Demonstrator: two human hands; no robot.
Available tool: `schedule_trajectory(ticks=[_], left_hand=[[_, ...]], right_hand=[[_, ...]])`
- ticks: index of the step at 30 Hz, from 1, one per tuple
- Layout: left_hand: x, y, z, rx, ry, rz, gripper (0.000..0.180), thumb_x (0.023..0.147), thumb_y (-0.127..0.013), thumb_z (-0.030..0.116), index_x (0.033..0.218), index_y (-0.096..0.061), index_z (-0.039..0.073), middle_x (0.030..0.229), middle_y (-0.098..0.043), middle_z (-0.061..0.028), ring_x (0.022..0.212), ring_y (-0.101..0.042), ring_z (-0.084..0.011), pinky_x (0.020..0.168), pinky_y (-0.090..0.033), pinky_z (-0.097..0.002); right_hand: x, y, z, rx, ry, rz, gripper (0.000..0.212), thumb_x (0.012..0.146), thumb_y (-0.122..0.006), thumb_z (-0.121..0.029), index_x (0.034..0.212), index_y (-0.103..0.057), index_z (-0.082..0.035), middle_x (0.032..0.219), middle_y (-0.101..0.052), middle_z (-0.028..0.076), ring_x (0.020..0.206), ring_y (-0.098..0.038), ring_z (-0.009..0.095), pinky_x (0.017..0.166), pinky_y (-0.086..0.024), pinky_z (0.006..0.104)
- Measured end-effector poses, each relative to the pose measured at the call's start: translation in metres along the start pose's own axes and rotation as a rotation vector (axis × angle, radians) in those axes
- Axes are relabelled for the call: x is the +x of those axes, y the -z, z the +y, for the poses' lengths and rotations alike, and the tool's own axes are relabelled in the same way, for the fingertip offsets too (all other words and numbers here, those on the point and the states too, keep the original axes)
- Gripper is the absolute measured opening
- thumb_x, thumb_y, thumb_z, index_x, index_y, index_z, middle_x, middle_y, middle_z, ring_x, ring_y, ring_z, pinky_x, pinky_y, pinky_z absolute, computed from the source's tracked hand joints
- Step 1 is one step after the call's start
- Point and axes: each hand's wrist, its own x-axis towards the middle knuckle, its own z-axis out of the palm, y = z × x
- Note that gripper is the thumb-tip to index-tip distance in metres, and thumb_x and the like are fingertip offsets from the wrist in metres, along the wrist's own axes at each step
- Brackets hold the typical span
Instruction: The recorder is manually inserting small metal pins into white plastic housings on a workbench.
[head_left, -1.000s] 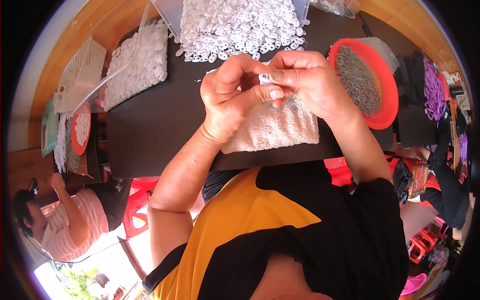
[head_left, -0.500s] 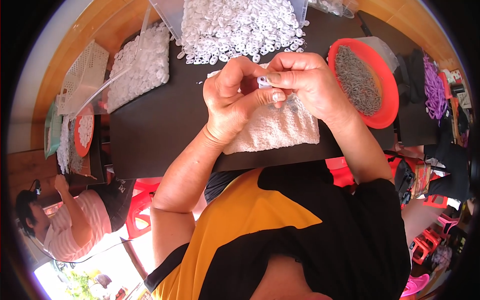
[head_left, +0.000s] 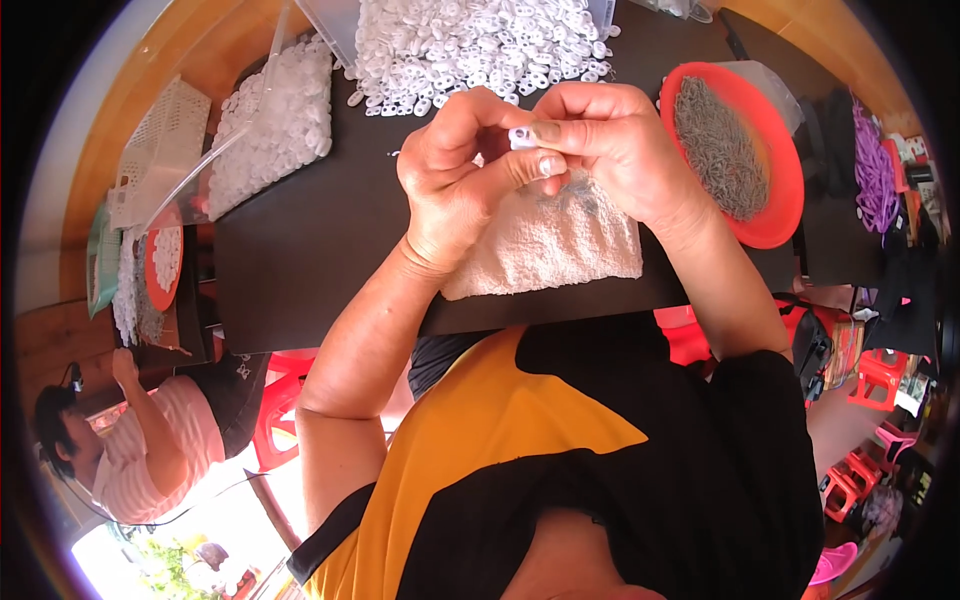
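Above a cream towel point(head_left: 560, 250) on the dark table, both my hands meet at the fingertips around a small white oval plastic piece point(head_left: 520, 138) with a dark hole. My left hand point(head_left: 455, 185) pinches it from the left and below, with its thumb pointing right. From the right, my right hand point(head_left: 625, 150) presses its thumb and curled fingers against the same piece. Whether anything else is between the fingers is hidden. Beyond the hands lies a heap of similar white plastic pieces point(head_left: 480, 50), spilling out of a clear bin.
At right stands a red plate point(head_left: 783, 190) of thin grey metal pieces point(head_left: 720, 150), nail-like. A flat pile of white pieces point(head_left: 275, 125) lies left, near a white perforated basket point(head_left: 160, 150). Purple strips point(head_left: 876, 170) hang far right. Another person point(head_left: 160, 440) sits at lower left.
My hands keep their pinch on the white piece, which has turned slightly. The table and its things sit a little higher in view.
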Motion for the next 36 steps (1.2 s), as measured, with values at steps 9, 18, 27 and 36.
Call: schedule_trajectory(ticks=[9, 18, 27, 36], left_hand=[[0.029, 0.032, 0.07, 0.148, -0.212, 0.582, 0.013, 0.075, -0.071, -0.008, 0.085, -0.064, -0.005, 0.07, -0.065, -0.0104, 0.052, -0.057, -0.0136, 0.044, -0.043, -0.0245], [0.076, 0.139, 0.101, 1.471, -0.256, 0.62, 0.025, 0.069, -0.077, 0.005, 0.094, -0.073, 0.003, 0.073, -0.067, -0.0015, 0.062, -0.061, -0.01, 0.06, -0.051, -0.0236], [0.044, 0.041, 0.034, 0.614, -0.123, 0.136, 0.013, 0.077, -0.074, 0.003, 0.089, -0.07, 0.0, 0.077, -0.065, -0.0005, 0.072, -0.057, -0.0066, 0.064, -0.046, -0.0211], [0.057, 0.068, -0.04, 1.178, 0.163, -0.136, 0.013, 0.074, -0.067, 0.016, 0.084, -0.072, 0.01, 0.094, -0.068, -0.0115, 0.09, -0.065, -0.0314, 0.079, -0.052, -0.0413]], right_hand=[[-0.063, -0.056, -0.056, -0.56, 0.328, -0.666, 0.031, 0.082, -0.069, -0.027, 0.099, -0.067, -0.001, 0.088, -0.063, 0.008, 0.079, -0.064, 0.02, 0.07, -0.049, 0.0283], [-0.109, -0.103, -0.093, -0.311, 0.667, -1.187, 0.02, 0.067, -0.065, -0.015, 0.079, -0.058, 0.001, 0.074, -0.054, 0.011, 0.065, -0.055, 0.027, 0.058, -0.044, 0.0377], [-0.143, -0.069, -0.128, -0.244, 0.794, -1.327, 0.024, 0.055, -0.065, -0.018, 0.07, -0.062, 0.0, 0.072, -0.059, 0.011, 0.064, -0.06, 0.028, 0.05, -0.042, 0.0325], [-0.076, -0.088, -0.079, 0.115, 0.598, -1.5, 0.029, 0.081, -0.075, -0.041, 0.089, -0.074, -0.013, 0.115, -0.061, 0.015, 0.102, -0.056, 0.033, 0.075, -0.043, 0.0501]])
